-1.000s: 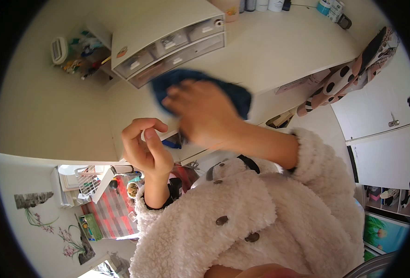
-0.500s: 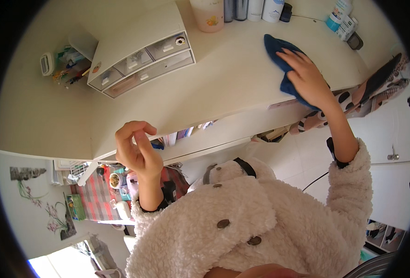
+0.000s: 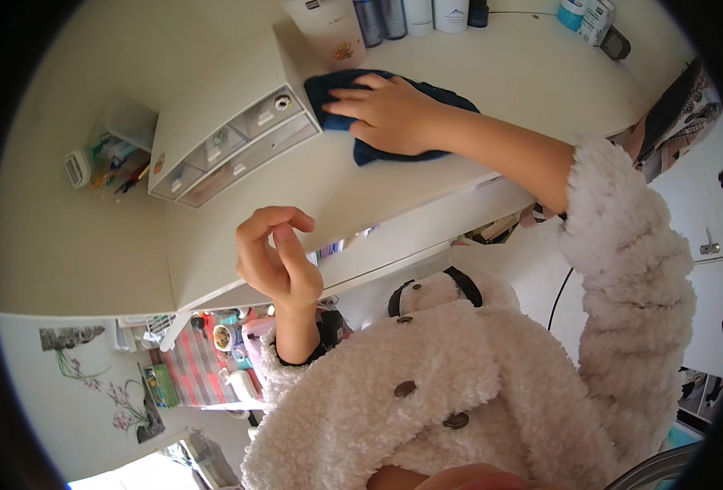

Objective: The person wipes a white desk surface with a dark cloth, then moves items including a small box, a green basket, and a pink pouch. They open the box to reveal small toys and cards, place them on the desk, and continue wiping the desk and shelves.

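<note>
Your right hand (image 3: 394, 114) lies spread on the blue cloth (image 3: 370, 155), likely soft, light, best held centrally; your left hand (image 3: 278, 260) curls loosely.

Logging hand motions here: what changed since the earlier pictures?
The right hand moved the blue cloth from in front of the drawer unit rightward across the desk, then back left beside the unit. Nothing was let go; the left hand stays raised, curled, empty.
</note>
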A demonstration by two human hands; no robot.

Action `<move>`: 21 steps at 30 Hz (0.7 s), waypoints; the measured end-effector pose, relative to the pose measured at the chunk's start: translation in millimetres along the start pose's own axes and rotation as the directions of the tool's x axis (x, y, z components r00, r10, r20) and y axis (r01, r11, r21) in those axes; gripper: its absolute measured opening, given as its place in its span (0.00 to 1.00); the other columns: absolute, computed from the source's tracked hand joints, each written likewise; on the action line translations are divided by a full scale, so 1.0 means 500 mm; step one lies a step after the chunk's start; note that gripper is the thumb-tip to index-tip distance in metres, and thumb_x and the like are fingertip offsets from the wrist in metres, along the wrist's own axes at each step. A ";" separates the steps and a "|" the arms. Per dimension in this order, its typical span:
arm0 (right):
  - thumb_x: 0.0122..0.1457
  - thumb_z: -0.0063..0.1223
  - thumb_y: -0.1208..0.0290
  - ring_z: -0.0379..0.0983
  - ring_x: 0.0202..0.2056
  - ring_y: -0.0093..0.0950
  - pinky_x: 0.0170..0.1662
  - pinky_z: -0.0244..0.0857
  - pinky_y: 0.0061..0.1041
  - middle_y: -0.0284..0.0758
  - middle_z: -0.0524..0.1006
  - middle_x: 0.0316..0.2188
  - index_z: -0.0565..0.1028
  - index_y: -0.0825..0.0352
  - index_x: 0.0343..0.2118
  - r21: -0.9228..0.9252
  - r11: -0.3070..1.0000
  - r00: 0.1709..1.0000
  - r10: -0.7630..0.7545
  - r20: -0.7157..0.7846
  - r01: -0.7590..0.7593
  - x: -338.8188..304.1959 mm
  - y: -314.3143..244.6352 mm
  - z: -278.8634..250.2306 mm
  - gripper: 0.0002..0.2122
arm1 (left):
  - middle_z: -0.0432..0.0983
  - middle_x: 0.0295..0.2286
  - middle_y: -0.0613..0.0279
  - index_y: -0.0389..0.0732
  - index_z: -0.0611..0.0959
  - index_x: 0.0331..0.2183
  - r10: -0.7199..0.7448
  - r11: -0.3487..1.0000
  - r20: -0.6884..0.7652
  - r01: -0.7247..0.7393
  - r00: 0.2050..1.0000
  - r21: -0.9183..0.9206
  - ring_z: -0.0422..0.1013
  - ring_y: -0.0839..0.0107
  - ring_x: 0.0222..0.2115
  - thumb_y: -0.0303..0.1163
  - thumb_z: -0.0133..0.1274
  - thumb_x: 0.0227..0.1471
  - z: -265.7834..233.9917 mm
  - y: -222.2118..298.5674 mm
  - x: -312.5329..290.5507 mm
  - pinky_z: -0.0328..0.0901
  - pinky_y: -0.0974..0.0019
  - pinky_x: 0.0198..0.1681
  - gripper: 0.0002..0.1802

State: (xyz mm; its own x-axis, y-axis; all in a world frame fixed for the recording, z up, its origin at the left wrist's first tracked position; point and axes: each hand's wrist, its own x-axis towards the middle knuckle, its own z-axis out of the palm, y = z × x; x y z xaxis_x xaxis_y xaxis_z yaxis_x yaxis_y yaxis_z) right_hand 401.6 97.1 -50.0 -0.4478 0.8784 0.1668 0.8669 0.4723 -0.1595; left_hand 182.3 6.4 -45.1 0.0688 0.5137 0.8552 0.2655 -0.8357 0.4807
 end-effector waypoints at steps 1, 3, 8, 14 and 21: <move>0.62 0.35 0.61 0.50 0.64 0.39 0.62 0.48 0.44 0.31 0.58 0.64 0.63 0.53 0.61 0.027 0.996 0.995 -0.079 -0.063 0.081 -0.019 0.021 0.004 0.23 | 0.74 0.20 0.56 0.32 0.72 0.35 -0.039 0.999 0.013 0.040 0.999 -0.011 0.68 0.75 0.20 0.23 0.40 0.58 0.005 -0.005 0.003 0.60 0.75 0.26 0.06; 0.62 0.38 0.62 0.55 0.62 0.38 0.61 0.53 0.36 0.32 0.61 0.62 0.66 0.54 0.59 -0.165 0.974 0.981 -0.171 -0.092 0.155 -0.043 0.079 0.001 0.22 | 0.74 0.19 0.56 0.32 0.72 0.35 -0.053 0.997 0.029 0.055 0.998 -0.045 0.67 0.75 0.20 0.23 0.40 0.58 0.019 -0.014 0.005 0.59 0.75 0.26 0.06; 0.60 0.37 0.59 0.55 0.61 0.39 0.59 0.55 0.44 0.30 0.62 0.62 0.65 0.52 0.59 -0.165 0.900 0.912 0.380 -0.155 -0.403 -0.080 0.180 -0.037 0.23 | 0.74 0.19 0.56 0.32 0.72 0.35 0.022 0.999 0.076 -0.020 0.997 -0.035 0.67 0.75 0.19 0.23 0.41 0.57 0.011 -0.018 -0.001 0.59 0.75 0.26 0.06; 0.60 0.36 0.57 0.55 0.60 0.41 0.58 0.54 0.48 0.29 0.61 0.63 0.64 0.52 0.60 -0.158 0.962 0.972 0.205 -0.117 -0.221 -0.024 0.083 0.007 0.24 | 0.74 0.19 0.56 0.32 0.72 0.35 -0.053 0.995 0.080 0.059 0.995 -0.075 0.68 0.75 0.19 0.24 0.41 0.58 0.016 -0.025 -0.001 0.58 0.75 0.26 0.06; 0.61 0.35 0.57 0.56 0.60 0.42 0.60 0.55 0.41 0.29 0.62 0.62 0.64 0.51 0.59 -0.165 0.892 0.892 0.376 -0.249 -0.422 -0.102 0.234 -0.022 0.23 | 0.74 0.19 0.56 0.33 0.72 0.35 -0.027 0.996 0.104 0.036 0.994 -0.085 0.68 0.75 0.19 0.25 0.41 0.59 0.024 -0.023 0.004 0.58 0.75 0.26 0.07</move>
State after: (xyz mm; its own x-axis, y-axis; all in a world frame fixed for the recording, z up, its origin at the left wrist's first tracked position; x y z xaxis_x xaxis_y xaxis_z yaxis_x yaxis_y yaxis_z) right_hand 527.9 106.8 -66.6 -0.0190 0.9434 0.3312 0.9979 0.0385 -0.0524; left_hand 190.8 19.2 -51.3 0.1617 0.5535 0.8170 0.1848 -0.8303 0.5259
